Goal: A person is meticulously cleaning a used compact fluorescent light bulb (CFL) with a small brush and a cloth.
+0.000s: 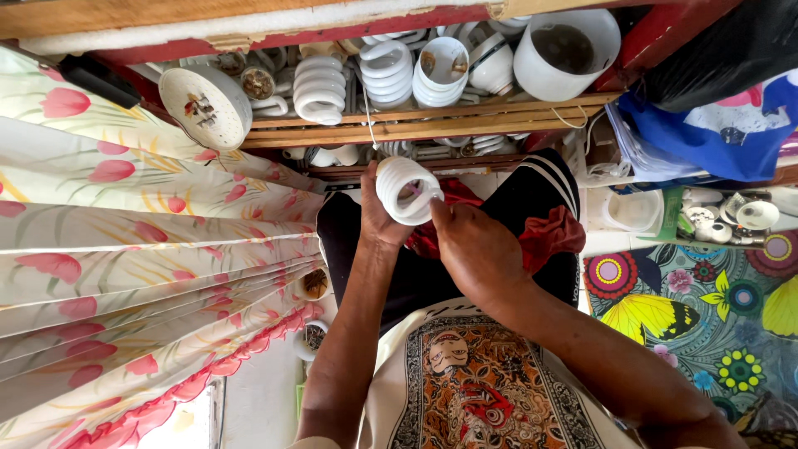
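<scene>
A white spiral lamp tube [407, 189] is held up between both hands over my lap. My left hand [378, 218] grips its left side from behind. My right hand [472, 249] closes on its lower right edge, fingertips at the coil. A red cloth [549, 233] lies across my dark trousers under the hands. My shirt with a printed figure [465, 382] fills the bottom of the view.
A wooden crate [416, 125] ahead holds several spiral tubes [320, 87], white lamp housings [567, 51] and a round disc [205, 106]. A flowered curtain [125, 249] hangs at left. At right are a blue bag [715, 125], small lamp parts [731, 218] and a butterfly-patterned mat [698, 316].
</scene>
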